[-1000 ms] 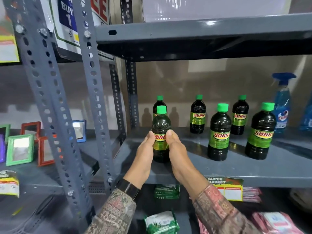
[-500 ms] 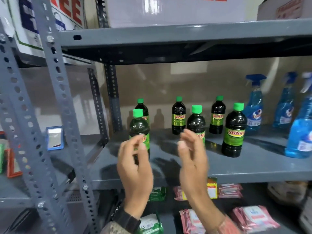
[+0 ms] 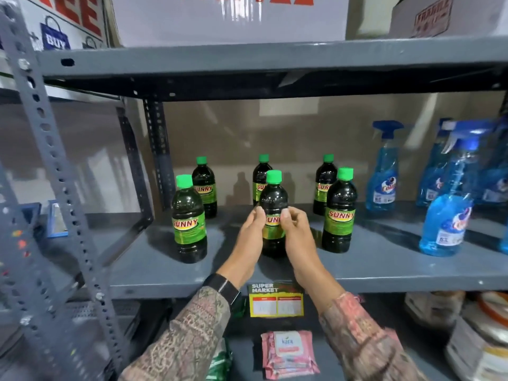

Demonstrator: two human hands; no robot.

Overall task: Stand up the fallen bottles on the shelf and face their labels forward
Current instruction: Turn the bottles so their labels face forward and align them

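Observation:
Several dark SUNNY bottles with green caps stand upright on the grey shelf (image 3: 384, 268). My left hand (image 3: 251, 232) and my right hand (image 3: 295, 232) grip the middle front bottle (image 3: 273, 198) from both sides at its label, fingertips on the label band. The front left bottle (image 3: 189, 220) and the front right bottle (image 3: 339, 213) stand apart from my hands with their labels facing forward. Three more bottles stand in the back row: the back left one (image 3: 204, 188), the back middle one (image 3: 261, 174), partly hidden by the held bottle, and the back right one (image 3: 324, 182).
Blue spray bottles (image 3: 383, 171) stand on the shelf's right, one large sprayer (image 3: 446, 221) nearer the front. A perforated grey upright (image 3: 63, 188) rises at left. A price tag (image 3: 275, 299) hangs on the shelf edge. Pink wipe packs (image 3: 288, 353) lie below.
My hands let go of the front left bottle, lifted away open, then moved right and closed on the middle front bottle. The view shifted right, showing more spray bottles.

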